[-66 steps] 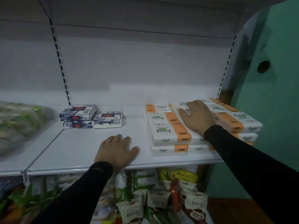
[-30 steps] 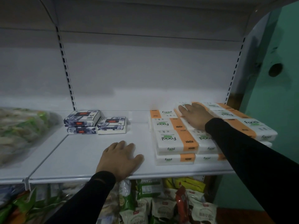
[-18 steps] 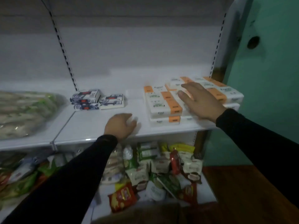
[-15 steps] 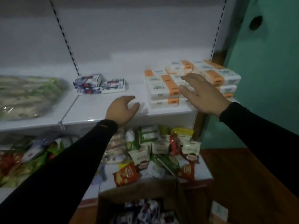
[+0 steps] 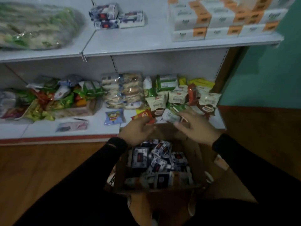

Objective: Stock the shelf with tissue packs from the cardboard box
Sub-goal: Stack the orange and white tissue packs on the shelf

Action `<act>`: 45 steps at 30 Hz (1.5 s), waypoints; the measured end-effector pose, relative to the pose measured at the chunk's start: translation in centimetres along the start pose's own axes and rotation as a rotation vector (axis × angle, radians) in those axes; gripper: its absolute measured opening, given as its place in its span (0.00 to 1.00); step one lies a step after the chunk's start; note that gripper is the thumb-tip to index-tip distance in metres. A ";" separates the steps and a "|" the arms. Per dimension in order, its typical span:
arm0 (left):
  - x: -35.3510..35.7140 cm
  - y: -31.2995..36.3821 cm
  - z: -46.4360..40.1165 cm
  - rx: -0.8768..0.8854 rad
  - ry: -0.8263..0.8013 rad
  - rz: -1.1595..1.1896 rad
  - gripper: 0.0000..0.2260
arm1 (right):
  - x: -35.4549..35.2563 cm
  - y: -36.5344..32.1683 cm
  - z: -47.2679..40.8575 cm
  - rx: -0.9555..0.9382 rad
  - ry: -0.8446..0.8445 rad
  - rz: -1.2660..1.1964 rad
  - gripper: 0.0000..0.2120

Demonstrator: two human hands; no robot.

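Wooden floor carries the box (image 5: 156,181), full of loose tissue packs (image 5: 140,158), below the shelf (image 5: 146,48). Left hand (image 5: 136,132) and right hand (image 5: 195,126) hover above the box, fingers relaxed, empty. Packs look light, soft; grip across the sides.

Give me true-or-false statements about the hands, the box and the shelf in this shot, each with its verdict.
1. Both hands hover over the cardboard box. True.
2. The left hand grips a tissue pack. False: it holds nothing.
3. Dark blue tissue packs fill the box. True.
4. The upper shelf carries only orange-and-white packs. False: three dark blue packs lie there too.
5. The right hand rests on the orange-and-white packs. False: it is above the box.
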State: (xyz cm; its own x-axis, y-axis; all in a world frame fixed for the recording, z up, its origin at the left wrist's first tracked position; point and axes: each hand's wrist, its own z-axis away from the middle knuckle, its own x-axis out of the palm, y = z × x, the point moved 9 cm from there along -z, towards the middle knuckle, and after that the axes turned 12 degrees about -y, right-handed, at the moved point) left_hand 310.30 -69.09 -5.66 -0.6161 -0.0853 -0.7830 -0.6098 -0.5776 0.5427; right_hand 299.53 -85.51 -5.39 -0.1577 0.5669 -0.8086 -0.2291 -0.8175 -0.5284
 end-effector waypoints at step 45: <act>-2.8 -1.8 -5.4 -0.033 -0.097 0.709 0.06 | -1.0 -0.8 -4.6 -0.021 0.260 -0.560 0.25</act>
State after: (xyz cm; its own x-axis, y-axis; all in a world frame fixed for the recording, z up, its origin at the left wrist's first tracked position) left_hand 315.83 -72.22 -6.13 -0.9009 -0.3776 -0.2142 -0.0321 -0.4342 0.9002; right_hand 304.25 -85.87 -5.34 0.2206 0.8694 -0.4421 -0.1903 -0.4062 -0.8937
